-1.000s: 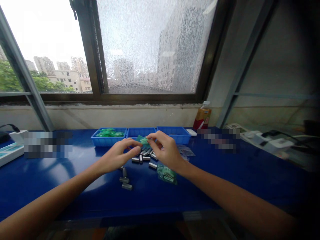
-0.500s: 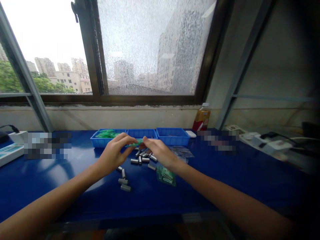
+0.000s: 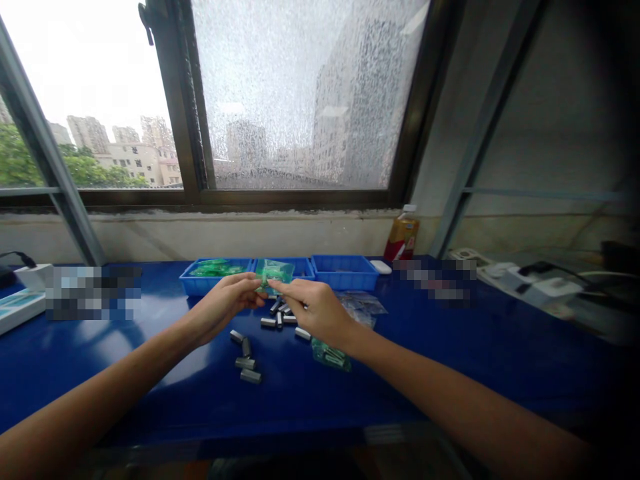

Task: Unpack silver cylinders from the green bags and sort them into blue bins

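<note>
A small green plastic bag (image 3: pixel 277 270) is held up between my two hands, in front of the blue bins. My left hand (image 3: pixel 233 297) pinches its lower left edge. The fingers of my right hand (image 3: pixel 313 303) close on its lower edge from the right. Beneath the hands, several short metal pieces (image 3: pixel 269 323) lie on the blue table (image 3: pixel 190 407). More metal pieces (image 3: pixel 245 363) lie nearer the front edge. Another green bag (image 3: pixel 330 355) with pieces inside rests below my right wrist, beside clear plastic bags (image 3: pixel 367 303).
Three blue bins stand in a row at the back; the left bin (image 3: pixel 200 287) holds green bags. A bottle (image 3: pixel 403 233) and a small white object (image 3: pixel 381 267) are to their right. Power strips (image 3: pixel 545 292) lie at both sides.
The green bag has come upright and spread open to view above my fingers. My right hand has turned, with its fingers now pointing left at the bag's lower edge.
</note>
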Available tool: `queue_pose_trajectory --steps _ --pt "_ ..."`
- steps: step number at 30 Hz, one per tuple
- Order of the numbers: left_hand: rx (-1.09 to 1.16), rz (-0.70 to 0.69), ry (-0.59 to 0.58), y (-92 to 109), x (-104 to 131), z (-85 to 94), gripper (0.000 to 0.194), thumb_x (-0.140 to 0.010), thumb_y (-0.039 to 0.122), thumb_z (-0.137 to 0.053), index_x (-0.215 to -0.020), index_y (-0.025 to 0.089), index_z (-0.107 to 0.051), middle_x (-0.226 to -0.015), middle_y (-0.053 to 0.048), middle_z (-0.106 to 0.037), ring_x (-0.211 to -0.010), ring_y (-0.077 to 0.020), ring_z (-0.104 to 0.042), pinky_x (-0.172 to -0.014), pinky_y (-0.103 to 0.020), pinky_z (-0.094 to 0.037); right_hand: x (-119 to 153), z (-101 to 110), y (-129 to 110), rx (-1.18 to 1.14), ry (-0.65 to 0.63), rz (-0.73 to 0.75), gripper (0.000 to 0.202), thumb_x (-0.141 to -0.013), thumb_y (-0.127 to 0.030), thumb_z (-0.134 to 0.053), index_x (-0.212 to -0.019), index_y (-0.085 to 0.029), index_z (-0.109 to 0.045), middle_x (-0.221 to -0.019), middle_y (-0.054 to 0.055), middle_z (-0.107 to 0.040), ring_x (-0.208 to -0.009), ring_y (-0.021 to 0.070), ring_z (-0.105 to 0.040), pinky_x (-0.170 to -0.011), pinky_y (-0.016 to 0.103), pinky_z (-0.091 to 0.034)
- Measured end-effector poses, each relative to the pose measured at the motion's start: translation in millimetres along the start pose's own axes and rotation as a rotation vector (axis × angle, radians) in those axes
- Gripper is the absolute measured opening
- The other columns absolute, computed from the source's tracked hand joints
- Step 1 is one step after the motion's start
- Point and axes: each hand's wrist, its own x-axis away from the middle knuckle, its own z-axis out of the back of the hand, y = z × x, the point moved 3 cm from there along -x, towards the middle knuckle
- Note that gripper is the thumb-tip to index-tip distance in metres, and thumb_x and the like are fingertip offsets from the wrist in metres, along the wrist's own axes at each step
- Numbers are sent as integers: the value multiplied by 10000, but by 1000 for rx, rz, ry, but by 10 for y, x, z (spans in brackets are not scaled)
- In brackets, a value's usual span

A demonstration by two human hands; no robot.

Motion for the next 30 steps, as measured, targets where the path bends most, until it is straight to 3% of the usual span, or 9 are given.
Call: queue_pose_trajectory --steps 4,8,10,12,14,18,20,27,30 --pt "-351 -162 139 107 -55 179 174 -751 318 -552 -764 145 -572 -678 -9 -582 -622 -125 -553 -623 -237 -435 -12 7 -74 -6 -17 70 295 -853 -185 -450 -1105 -170 -602 -871 64 -643 -778 145 -571 -729 269 -452" --pt "-1041 -581 615 412 10 631 190 -778 308 -521 -841 159 -621 -781 -36 -618 -685 -152 -562 -684 -260 -436 -4 37 -137 -6 -72 110 255 -840 -201 -485 -1050 -151 -622 -925 81 -620 -876 162 -552 -813 296 -439" --pt "-1234 -661 806 499 53 879 230 -825 300 -467 -922 164 -625 -849 -44 -628 -692 -147 -556 -684 -258 -440 7 40 -128 -1 -95 98 242 -840 -210 -490 -1025 -150 -633 -903 79 -613 -864 159 -550 -810 295 -439" --pt "-1362 -657 867 499 41 1076 264 -855 300 -425 -984 179 -622 -930 -48 -632 -727 -149 -557 -691 -262 -443 17 35 -106 6 -112 77 230 -839 -216 -496 -1006 -155 -642 -891 74 -609 -854 157 -548 -801 294 -437" --pt "-1470 -598 791 409 -41 1188 294 -863 317 -404 -969 178 -641 -936 -67 -639 -769 -178 -566 -704 -285 -443 23 28 -87 17 -136 58 225 -841 -226 -498 -996 -161 -647 -884 71 -608 -847 156 -545 -790 292 -434" --pt "-1509 -506 256 96 -285 1130 310 -836 362 -418 -911 199 -670 -887 -73 -643 -848 -214 -569 -798 -316 -436 18 57 -73 59 -191 62 215 -837 -241 -509 -984 -172 -651 -868 69 -616 -845 160 -540 -786 303 -424" --pt "-1436 -464 120 0 -345 1057 346 -859 379 -374 -904 192 -662 -918 -78 -627 -870 -204 -571 -838 -308 -428 4 109 -61 95 -197 69 212 -838 -245 -507 -979 -175 -650 -849 68 -618 -837 164 -535 -769 302 -422" --pt "-1383 -396 196 -5 -338 941 526 -867 490 -319 -1292 196 -415 -1229 -116 -462 -1122 -230 -471 -971 -367 -348 -72 385 136 204 -61 24 221 -852 -253 -473 -955 -155 -642 -831 64 -634 -816 169 -532 -750 292 -409" --pt "-1472 -256 179 -23 -412 918 502 -870 523 -261 -1228 265 -501 -1322 -96 -418 -1174 -283 -432 -958 -452 -332 -85 461 265 251 -117 -56 223 -844 -271 -482 -964 -170 -641 -828 56 -641 -797 172 -552 -732 289 -406"
